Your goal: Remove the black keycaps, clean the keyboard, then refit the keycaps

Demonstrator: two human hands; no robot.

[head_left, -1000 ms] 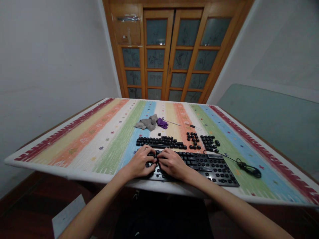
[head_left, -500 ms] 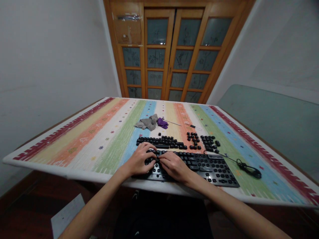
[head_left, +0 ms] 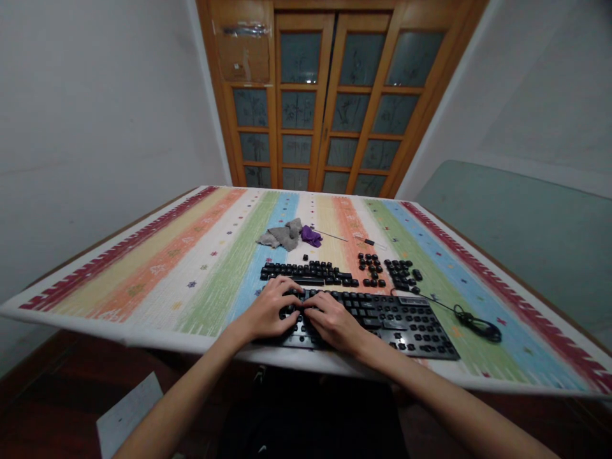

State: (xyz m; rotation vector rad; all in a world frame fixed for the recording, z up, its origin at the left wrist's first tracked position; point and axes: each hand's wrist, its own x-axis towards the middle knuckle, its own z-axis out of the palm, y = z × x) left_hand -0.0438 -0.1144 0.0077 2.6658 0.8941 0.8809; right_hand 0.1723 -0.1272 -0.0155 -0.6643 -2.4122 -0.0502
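Note:
A black keyboard (head_left: 377,322) lies along the near edge of the table, keycaps on part of it and bare switches on its right side and lower left. My left hand (head_left: 273,309) grips its left part, fingers curled over the upper rows and thumb bent below them. Close beside it, my right hand (head_left: 332,319) has its fingers pinched together, tips down on the keys. Whatever lies between those fingertips is hidden. Behind the keyboard, loose black keycaps (head_left: 325,273) are laid out in rows, with further groups of keycaps (head_left: 401,273) to the right.
A grey cloth (head_left: 284,236) and a purple cloth (head_left: 312,236) lie behind the keycaps. Near them are a thin rod (head_left: 332,235) and a small tool with a black part (head_left: 369,242). A coiled cable (head_left: 480,326) rests at right on the striped tablecloth (head_left: 201,280).
Both hands stay at the same spot on the keyboard, with only slight finger shifts; the left fingers have dropped a little. The view has moved very slightly.

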